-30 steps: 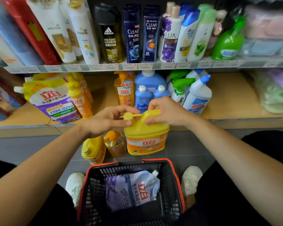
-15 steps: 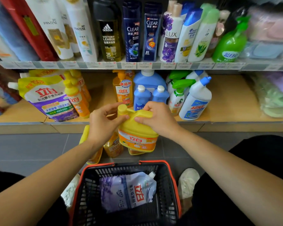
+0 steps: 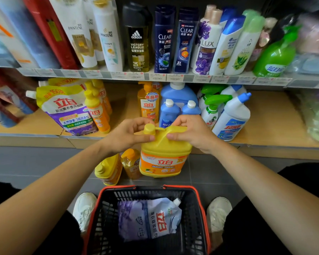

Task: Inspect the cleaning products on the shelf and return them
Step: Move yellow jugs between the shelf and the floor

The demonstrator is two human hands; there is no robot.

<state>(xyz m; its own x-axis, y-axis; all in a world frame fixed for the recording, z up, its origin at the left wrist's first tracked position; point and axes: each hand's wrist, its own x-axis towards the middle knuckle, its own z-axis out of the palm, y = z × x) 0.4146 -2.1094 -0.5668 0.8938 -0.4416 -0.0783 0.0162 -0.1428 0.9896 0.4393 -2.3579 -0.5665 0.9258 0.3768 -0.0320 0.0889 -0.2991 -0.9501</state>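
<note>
A big yellow detergent jug [image 3: 164,159] with an orange label hangs upright in front of the lower shelf [image 3: 276,124], above the grey floor. My left hand [image 3: 127,136] pinches its neck just below the yellow cap. My right hand [image 3: 190,131] grips the jug's handle from the right. On the floor just left of the jug stand a second yellow jug [image 3: 110,171] and a small amber bottle [image 3: 131,163].
A black basket with a red rim [image 3: 201,201] sits between my white shoes and holds a white and purple refill pouch [image 3: 149,218]. Blue bottles [image 3: 179,107], spray bottles and a yellow pouch [image 3: 66,109] fill the lower shelf. Shampoo bottles line the upper shelf [image 3: 155,76].
Both hands kept hold of the jug. It tilted and swung left half a second ago, and now hangs upright and centred again in front of the shelf edge.
</note>
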